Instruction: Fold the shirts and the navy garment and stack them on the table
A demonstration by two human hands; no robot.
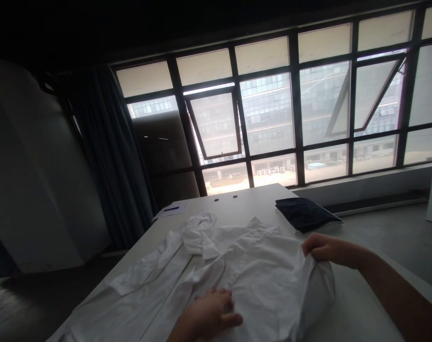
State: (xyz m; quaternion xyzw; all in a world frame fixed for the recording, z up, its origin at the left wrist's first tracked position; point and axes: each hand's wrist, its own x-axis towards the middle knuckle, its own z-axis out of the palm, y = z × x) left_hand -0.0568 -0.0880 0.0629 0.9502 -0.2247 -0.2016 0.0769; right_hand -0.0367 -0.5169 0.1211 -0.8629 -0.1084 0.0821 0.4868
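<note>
- Clearly, your right hand (328, 251) had a firm pinch on the right-hand edge of the white shirt (269, 275), its thumb and fingers closed over the cloth, which rose to your grip and hung below it in a loose fold.
- Your left hand (210, 316) was over the near middle of the shirt, thumb held away from the fingers and nothing gripped; it was slightly blurred, and you could not tell whether it pressed on the fabric.
- The shirt lay spread and wrinkled on the white table (249, 197), below and between your two hands, with what looked like its collar (208, 244) toward the far side.
- More white cloth (140, 278) stretched along the shirt's left side; you could not tell whether it belonged to the same garment.
- Beyond the shirt's far right edge, a dark folded cloth (304, 213) lay flat at the side of the table.
- Past the shirt's far left end, a dark pen (171, 208) rested on white paper (182, 207).
- Directly beyond the shirt, two round cable holes (235, 196) showed in the tabletop.
- Farther out, a dark blue curtain (101, 156) hung to the shirt's left, and a wide window (267, 114) with tilted panes stood behind it, facing a building (265, 97) outside.
</note>
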